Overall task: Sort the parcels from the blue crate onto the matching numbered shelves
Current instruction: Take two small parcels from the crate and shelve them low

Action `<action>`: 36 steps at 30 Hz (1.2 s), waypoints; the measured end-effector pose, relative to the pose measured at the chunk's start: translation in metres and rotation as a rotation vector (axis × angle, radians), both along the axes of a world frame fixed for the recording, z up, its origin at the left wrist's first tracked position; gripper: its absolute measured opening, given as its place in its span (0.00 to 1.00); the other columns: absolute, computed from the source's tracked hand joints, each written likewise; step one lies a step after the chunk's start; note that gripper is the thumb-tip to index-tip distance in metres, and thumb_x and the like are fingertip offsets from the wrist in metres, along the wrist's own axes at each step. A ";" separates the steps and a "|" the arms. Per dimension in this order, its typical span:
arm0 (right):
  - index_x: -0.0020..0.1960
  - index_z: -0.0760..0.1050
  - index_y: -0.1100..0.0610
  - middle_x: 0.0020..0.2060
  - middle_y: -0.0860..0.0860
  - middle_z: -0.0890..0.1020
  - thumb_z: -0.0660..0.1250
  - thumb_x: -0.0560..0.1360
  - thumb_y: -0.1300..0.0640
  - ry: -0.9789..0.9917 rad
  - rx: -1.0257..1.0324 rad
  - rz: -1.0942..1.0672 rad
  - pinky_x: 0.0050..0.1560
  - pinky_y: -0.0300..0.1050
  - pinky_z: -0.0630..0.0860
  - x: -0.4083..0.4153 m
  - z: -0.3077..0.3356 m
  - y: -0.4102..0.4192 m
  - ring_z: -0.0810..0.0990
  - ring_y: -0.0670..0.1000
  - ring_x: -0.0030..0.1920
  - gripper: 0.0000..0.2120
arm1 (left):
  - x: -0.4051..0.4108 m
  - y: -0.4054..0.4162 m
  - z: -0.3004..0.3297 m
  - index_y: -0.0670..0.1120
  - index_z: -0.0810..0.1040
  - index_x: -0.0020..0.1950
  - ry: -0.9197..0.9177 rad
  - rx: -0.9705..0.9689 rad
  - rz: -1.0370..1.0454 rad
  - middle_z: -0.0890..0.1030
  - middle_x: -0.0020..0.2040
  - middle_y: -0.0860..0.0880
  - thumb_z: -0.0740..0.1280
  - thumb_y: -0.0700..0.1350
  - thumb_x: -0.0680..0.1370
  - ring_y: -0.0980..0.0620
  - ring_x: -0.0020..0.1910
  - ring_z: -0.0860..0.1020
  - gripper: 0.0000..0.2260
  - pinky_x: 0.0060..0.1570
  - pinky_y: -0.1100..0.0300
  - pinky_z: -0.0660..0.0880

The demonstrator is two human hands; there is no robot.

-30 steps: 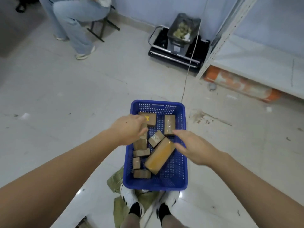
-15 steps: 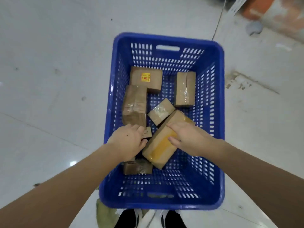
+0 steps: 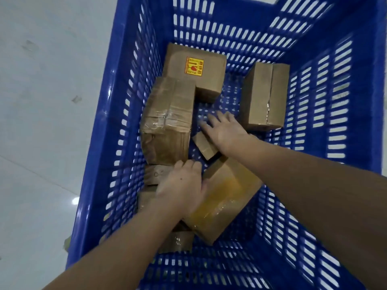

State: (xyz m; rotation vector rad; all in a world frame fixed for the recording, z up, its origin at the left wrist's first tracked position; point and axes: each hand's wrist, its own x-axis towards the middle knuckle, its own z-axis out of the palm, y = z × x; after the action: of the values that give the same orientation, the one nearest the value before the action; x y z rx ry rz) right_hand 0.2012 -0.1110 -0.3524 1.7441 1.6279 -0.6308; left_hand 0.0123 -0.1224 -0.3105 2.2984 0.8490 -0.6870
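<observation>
Both hands are inside the blue crate [image 3: 129, 122]. The right hand [image 3: 225, 130] lies spread on a small parcel [image 3: 204, 146]; the left hand [image 3: 181, 189] rests flat beside the yellow-taped parcel [image 3: 224, 197]. With no grip taken, the small one may slip away.

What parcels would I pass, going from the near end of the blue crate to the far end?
Small parcel by the near wall → yellow-taped parcel → little parcel under the right hand → parcel with the yellow sticker.
</observation>
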 end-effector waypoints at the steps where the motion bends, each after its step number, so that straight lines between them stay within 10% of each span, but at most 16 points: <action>1: 0.84 0.42 0.52 0.83 0.58 0.48 0.66 0.80 0.59 -0.018 -0.027 0.048 0.80 0.65 0.49 -0.003 -0.007 0.003 0.45 0.63 0.82 0.43 | -0.001 -0.001 -0.003 0.49 0.70 0.70 -0.004 -0.003 0.007 0.74 0.67 0.50 0.55 0.58 0.85 0.48 0.65 0.71 0.19 0.62 0.53 0.72; 9: 0.80 0.55 0.52 0.76 0.57 0.64 0.80 0.66 0.52 0.170 0.172 -0.031 0.76 0.63 0.59 0.004 0.019 -0.016 0.62 0.61 0.76 0.50 | -0.009 -0.001 0.012 0.50 0.68 0.75 -0.007 -0.002 0.102 0.75 0.70 0.50 0.55 0.58 0.85 0.49 0.67 0.72 0.21 0.65 0.53 0.70; 18: 0.71 0.54 0.48 0.61 0.40 0.74 0.82 0.67 0.54 0.830 0.734 -1.038 0.54 0.32 0.75 0.028 0.183 -0.082 0.77 0.38 0.60 0.45 | -0.018 0.001 0.096 0.47 0.72 0.74 -0.047 -0.175 0.311 0.77 0.69 0.46 0.61 0.56 0.84 0.47 0.68 0.75 0.22 0.67 0.51 0.73; 22: 0.71 0.57 0.45 0.62 0.34 0.76 0.82 0.65 0.47 1.012 0.867 -1.260 0.66 0.54 0.78 0.015 0.235 -0.115 0.76 0.41 0.67 0.45 | 0.004 0.000 0.142 0.52 0.77 0.68 -0.169 -0.429 0.669 0.82 0.63 0.51 0.59 0.64 0.83 0.51 0.60 0.80 0.22 0.66 0.47 0.75; 29: 0.72 0.57 0.51 0.60 0.30 0.77 0.83 0.66 0.56 1.119 0.946 -1.317 0.63 0.44 0.79 -0.017 0.263 -0.147 0.77 0.42 0.67 0.45 | 0.049 -0.017 0.207 0.47 0.75 0.72 -0.450 -1.313 1.433 0.85 0.62 0.43 0.57 0.71 0.79 0.45 0.60 0.84 0.34 0.59 0.50 0.79; 36: 0.73 0.60 0.44 0.69 0.44 0.77 0.86 0.61 0.56 1.219 0.663 -1.410 0.61 0.43 0.79 -0.009 0.258 -0.161 0.78 0.43 0.67 0.49 | 0.041 -0.010 0.204 0.44 0.77 0.71 -0.558 -1.230 1.565 0.85 0.59 0.43 0.68 0.57 0.80 0.49 0.51 0.85 0.24 0.49 0.55 0.84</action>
State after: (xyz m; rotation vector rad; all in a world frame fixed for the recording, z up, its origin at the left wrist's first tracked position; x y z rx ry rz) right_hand 0.1917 -0.2720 -0.0943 3.2905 0.8516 -2.3258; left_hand 0.0536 -0.1327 -0.1064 0.3052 1.1116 0.2038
